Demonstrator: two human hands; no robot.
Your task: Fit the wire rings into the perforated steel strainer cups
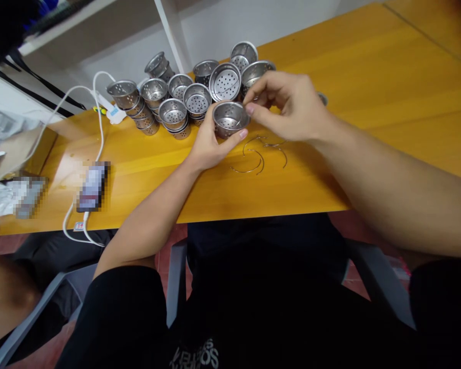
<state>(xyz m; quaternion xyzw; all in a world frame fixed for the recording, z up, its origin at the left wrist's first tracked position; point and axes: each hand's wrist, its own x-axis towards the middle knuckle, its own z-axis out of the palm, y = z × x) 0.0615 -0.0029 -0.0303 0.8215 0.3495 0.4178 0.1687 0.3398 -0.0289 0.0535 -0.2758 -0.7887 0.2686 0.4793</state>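
Note:
My left hand [211, 141] is wrapped round a small metal strainer basket [226, 132], tilted with its mouth toward me. Holes dot its bottom, and a thin wire [237, 123] shows inside. At the basket's right rim, the thumb and forefinger of my right hand [286, 105] are pinched together. Whatever lies between those fingertips is too small to make out. Several thin curved wires [262, 165] lie loose on the table just below my right hand. Behind the held basket stand many similar strainer baskets [172, 114], some of them stacked.
On the wooden table [146, 179] to the left lies a phone [93, 187] with a white cable [101, 128] plugged in. A white power adapter [116, 115] sits by the stacks. At far left are a cardboard box [42, 146] and another person's arm [7, 292].

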